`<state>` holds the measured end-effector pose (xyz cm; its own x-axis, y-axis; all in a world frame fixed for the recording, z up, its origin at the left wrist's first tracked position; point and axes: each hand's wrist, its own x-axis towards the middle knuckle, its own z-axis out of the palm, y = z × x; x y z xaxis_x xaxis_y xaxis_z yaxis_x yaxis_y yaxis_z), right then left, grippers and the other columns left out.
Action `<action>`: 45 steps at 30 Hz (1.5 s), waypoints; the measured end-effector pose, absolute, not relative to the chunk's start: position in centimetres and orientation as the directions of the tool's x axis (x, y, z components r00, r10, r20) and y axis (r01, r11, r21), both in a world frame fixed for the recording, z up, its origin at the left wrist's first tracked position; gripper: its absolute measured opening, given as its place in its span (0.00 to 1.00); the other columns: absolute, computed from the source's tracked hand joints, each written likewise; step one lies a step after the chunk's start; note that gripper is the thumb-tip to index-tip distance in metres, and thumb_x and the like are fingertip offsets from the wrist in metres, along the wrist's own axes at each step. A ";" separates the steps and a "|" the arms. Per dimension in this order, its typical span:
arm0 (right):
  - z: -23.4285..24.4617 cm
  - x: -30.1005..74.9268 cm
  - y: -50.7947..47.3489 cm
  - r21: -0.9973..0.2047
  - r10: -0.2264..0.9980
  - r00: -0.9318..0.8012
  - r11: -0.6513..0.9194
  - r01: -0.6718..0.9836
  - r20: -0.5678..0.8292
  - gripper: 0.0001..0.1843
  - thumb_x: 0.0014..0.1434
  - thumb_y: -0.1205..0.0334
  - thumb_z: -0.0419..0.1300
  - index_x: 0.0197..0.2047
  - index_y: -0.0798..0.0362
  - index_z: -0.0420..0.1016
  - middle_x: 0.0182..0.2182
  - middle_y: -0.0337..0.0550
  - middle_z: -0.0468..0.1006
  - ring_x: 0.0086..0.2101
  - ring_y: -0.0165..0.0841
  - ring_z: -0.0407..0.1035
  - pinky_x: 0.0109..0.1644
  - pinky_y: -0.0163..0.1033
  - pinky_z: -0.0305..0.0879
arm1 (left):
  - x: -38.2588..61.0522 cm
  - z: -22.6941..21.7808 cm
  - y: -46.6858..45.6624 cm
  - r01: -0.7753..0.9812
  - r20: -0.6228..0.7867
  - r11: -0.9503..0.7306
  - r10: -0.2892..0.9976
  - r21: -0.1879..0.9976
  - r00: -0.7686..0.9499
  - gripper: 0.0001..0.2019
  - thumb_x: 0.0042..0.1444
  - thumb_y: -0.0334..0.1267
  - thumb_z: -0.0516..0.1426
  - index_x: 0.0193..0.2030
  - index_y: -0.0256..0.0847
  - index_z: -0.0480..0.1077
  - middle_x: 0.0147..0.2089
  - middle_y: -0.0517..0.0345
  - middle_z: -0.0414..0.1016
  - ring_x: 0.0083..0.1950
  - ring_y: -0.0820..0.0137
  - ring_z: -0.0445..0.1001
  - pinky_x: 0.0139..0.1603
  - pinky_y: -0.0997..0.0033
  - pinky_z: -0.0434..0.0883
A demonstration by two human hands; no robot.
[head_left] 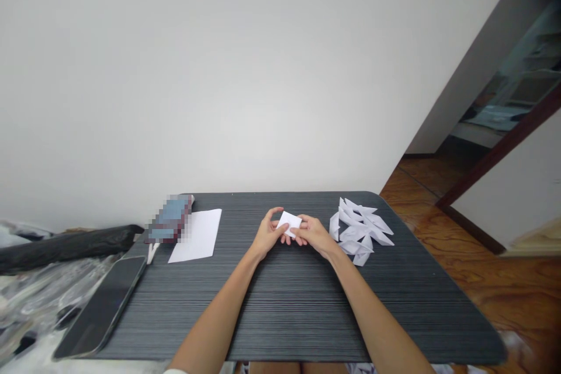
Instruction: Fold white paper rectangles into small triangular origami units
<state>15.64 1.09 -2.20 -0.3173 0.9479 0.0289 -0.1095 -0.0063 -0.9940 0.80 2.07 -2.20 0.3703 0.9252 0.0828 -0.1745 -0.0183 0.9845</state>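
A small folded piece of white paper (290, 220) is held up between my two hands above the middle of the table. My left hand (267, 232) pinches its left side, thumb on top and fingers beneath. On the opposite side, my right hand (316, 235) grips it the same way, with the fingertips showing below the paper. Just to the right of my right hand lies a loose pile of pointed folded paper pieces (362, 227). Flat on the table to the left are white paper sheets (199, 235).
The dark table (302, 304) stands against a white wall (263, 70). At its left edge are a smartphone (105, 304) and a blurred-out box-like object (170, 219). Beyond that, a black roll (65, 247) lies over clear plastic wrapping (52, 286). Wooden floor (473, 245) shows at right.
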 end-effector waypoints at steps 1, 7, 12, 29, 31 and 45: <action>-2.2 15.6 1.1 -0.994 0.953 -0.300 -0.001 -0.110 0.032 0.15 0.44 0.61 0.59 0.35 0.57 0.61 0.16 0.34 0.70 0.13 0.21 0.58 0.15 0.25 0.49 | 0.8 -2.2 2.0 -0.175 0.084 -0.018 0.921 0.984 0.382 0.30 0.45 0.39 0.58 0.53 0.35 0.48 0.20 0.64 0.68 0.18 0.76 0.68 0.18 0.80 0.60; -2.1 15.9 0.9 -0.989 0.941 -0.334 -0.004 -0.149 0.046 0.24 0.44 0.65 0.58 0.44 0.52 0.53 0.15 0.29 0.69 0.15 0.24 0.61 0.17 0.26 0.52 | 0.5 -2.0 1.8 -0.200 0.104 -0.019 0.898 0.980 0.428 0.31 0.45 0.36 0.58 0.54 0.36 0.47 0.21 0.64 0.68 0.20 0.76 0.68 0.22 0.79 0.63; -2.3 15.9 1.0 -0.978 0.946 -0.321 -0.027 -0.206 0.042 0.15 0.46 0.64 0.57 0.37 0.53 0.55 0.16 0.32 0.70 0.16 0.24 0.63 0.19 0.28 0.53 | -0.4 -1.7 1.9 -0.153 0.178 -0.121 0.876 0.981 0.449 0.24 0.47 0.36 0.57 0.51 0.34 0.56 0.28 0.57 0.71 0.25 0.76 0.69 0.26 0.78 0.65; -1.5 17.2 1.1 -0.972 0.937 -0.306 0.111 -0.205 0.171 0.12 0.45 0.63 0.61 0.37 0.52 0.70 0.35 0.41 0.73 0.33 0.29 0.66 0.33 0.33 0.61 | -1.0 -1.2 1.8 -0.093 0.235 -0.217 0.914 0.972 0.330 0.12 0.44 0.37 0.59 0.36 0.35 0.73 0.35 0.52 0.74 0.28 0.74 0.70 0.30 0.74 0.67; -1.6 17.0 1.2 -0.976 0.954 -0.242 0.140 -0.169 0.179 0.10 0.45 0.63 0.61 0.34 0.53 0.72 0.31 0.41 0.74 0.30 0.29 0.67 0.32 0.33 0.62 | -0.8 -1.2 1.8 -0.055 0.247 -0.242 0.927 0.969 0.283 0.12 0.45 0.38 0.58 0.36 0.34 0.74 0.31 0.54 0.75 0.24 0.76 0.68 0.29 0.75 0.67; -1.0 16.1 0.9 -0.942 0.957 -0.032 0.277 -0.190 0.288 0.04 0.40 0.66 0.63 0.21 0.54 0.71 0.25 0.39 0.74 0.25 0.28 0.66 0.29 0.34 0.63 | 0.0 -0.7 1.1 0.027 0.345 -0.347 0.937 0.938 0.060 0.07 0.45 0.38 0.58 0.28 0.35 0.73 0.25 0.57 0.73 0.23 0.75 0.69 0.27 0.75 0.67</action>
